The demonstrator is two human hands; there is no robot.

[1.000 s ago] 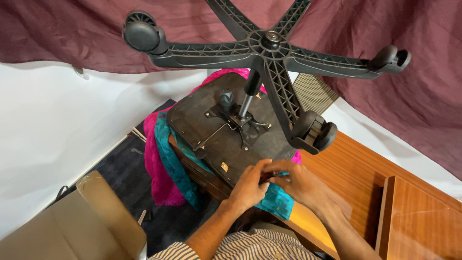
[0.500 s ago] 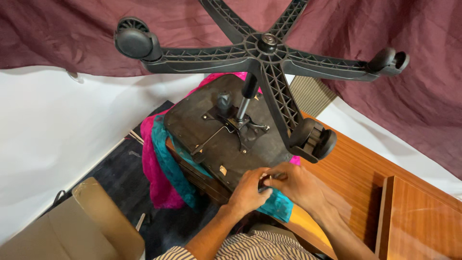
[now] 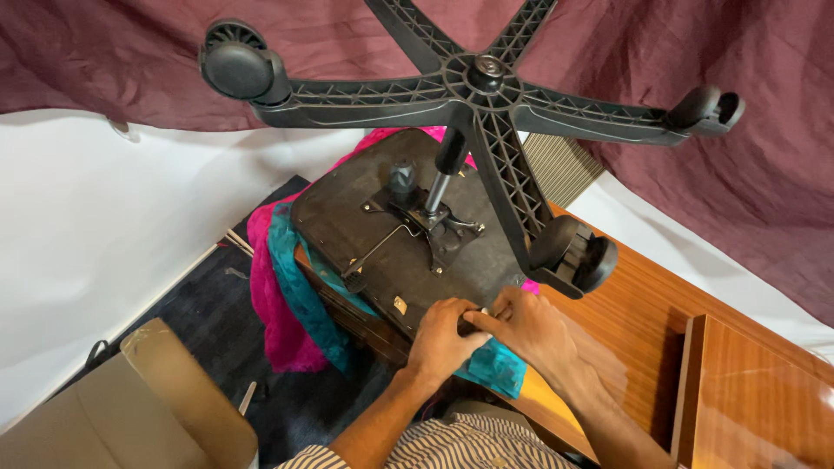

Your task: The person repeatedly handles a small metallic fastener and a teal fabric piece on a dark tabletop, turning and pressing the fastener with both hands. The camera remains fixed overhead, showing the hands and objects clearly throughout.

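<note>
upside-down office chair (image 3: pixel 417 234) lying on a wooden table (image 3: pixel 634 321), dark flat seat underside facing up. both hands sit at its near edge — left hand (image 3: pixel 443 339) and right hand (image 3: pixel 526 326) touching, fingers curled in on something small, can't tell what. teal cloth (image 3: pixel 499 369) and pink cloth (image 3: pixel 274 304) bunched underneath. ribbed black plastic star base (image 3: pixel 482 78) sticks up, chunky casters — maroon curtain (image 3: pixel 764 182) behind, cardboard box (image 3: pixel 130 408) lower left.

Looks like a makeshift home workshop: maroon cloth (image 3: pixel 764 217) is hanging behind the upturned office chair (image 3: pixel 417 234), cardboard box (image 3: pixel 130 408) sitting left of it.
</note>
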